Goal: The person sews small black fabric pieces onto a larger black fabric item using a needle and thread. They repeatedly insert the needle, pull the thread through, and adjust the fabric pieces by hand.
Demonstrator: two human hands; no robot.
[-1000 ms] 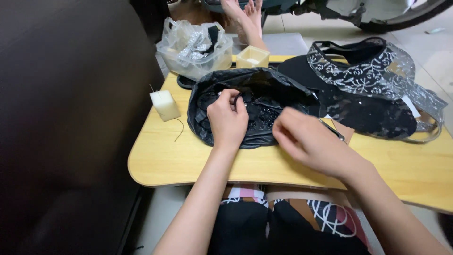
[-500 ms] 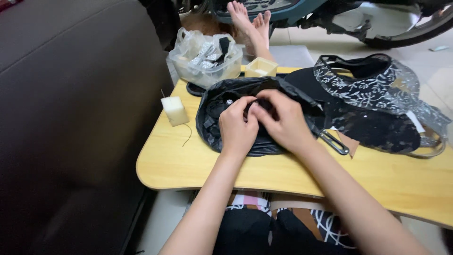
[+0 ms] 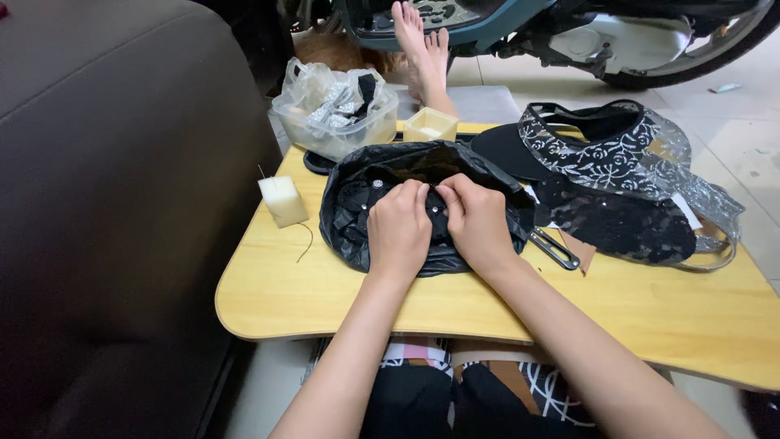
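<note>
A black plastic bag with small black pieces and shiny studs inside lies on a pale wooden lap table. My left hand rests on the bag's middle, fingers bent and pinching at something small. My right hand is beside it, fingertips meeting those of the left over the same spot. What they pinch is too small to make out.
A white foam block with a needle and thread stands left of the bag. Behind are a clear tub of packets and a small cream box. Black lace visors and a metal clip lie right. Another person's foot rests beyond. A dark sofa is left.
My right hand has moved left from the bag's right edge to join the left hand at the bag's middle. The camera has shifted, so the table sits further right in view.
</note>
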